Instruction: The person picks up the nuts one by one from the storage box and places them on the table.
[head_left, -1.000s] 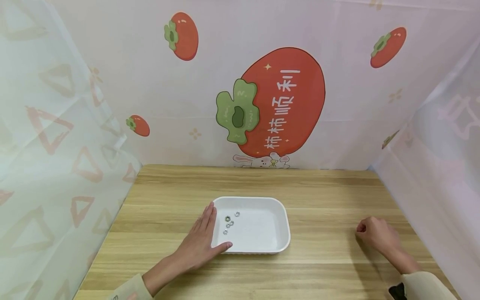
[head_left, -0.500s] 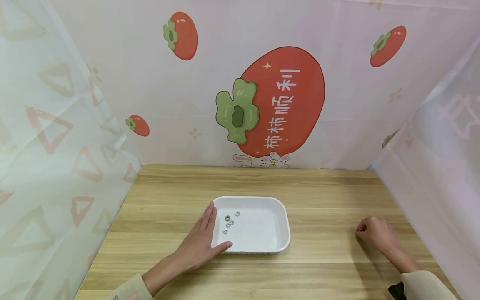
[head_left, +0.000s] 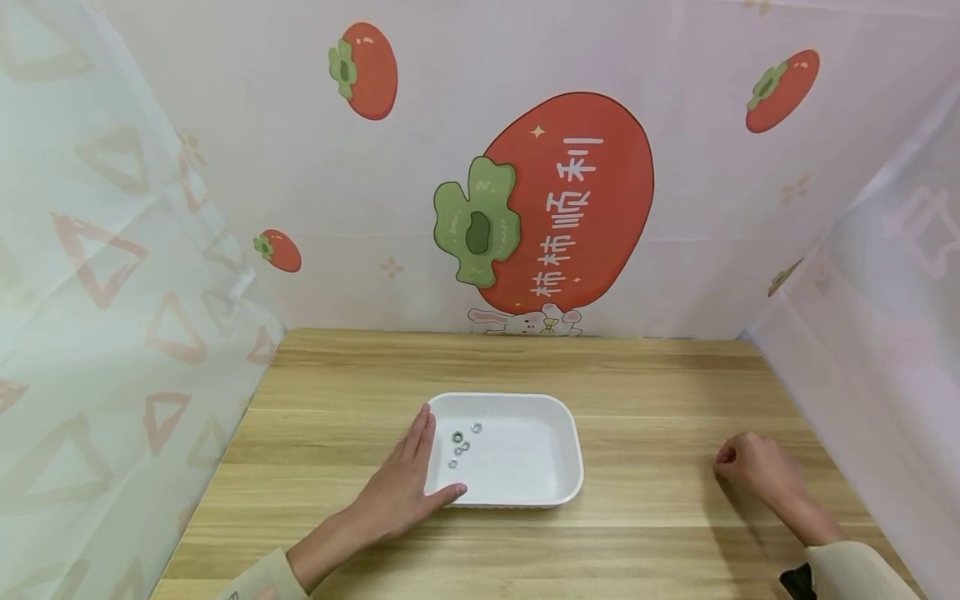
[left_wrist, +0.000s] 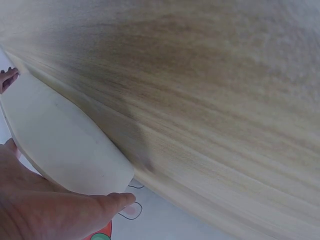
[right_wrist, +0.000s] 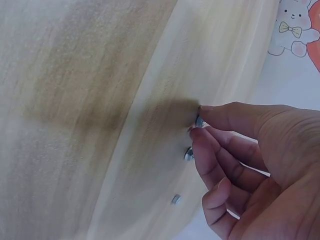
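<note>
A white tray (head_left: 525,467) sits on the wooden table with several small metal hex nuts (head_left: 457,451) lying near its left side. One nut, a darker greenish one (head_left: 457,437), stands out among the silver ones. My left hand (head_left: 401,492) rests against the tray's left end, fingers straight along the rim and thumb over the front left corner. Far to the right, my right hand (head_left: 761,471) is low over the table. In the right wrist view its thumb and fingertips pinch a small metal nut (right_wrist: 199,121), partly hidden by the fingers.
Two more metal pieces lie on the table by my right hand: a nut (right_wrist: 188,153) close to the fingers and a smaller nut (right_wrist: 176,199) farther off. Cloth walls with persimmon prints (head_left: 577,208) enclose the wooden table (head_left: 645,533) at the back and sides.
</note>
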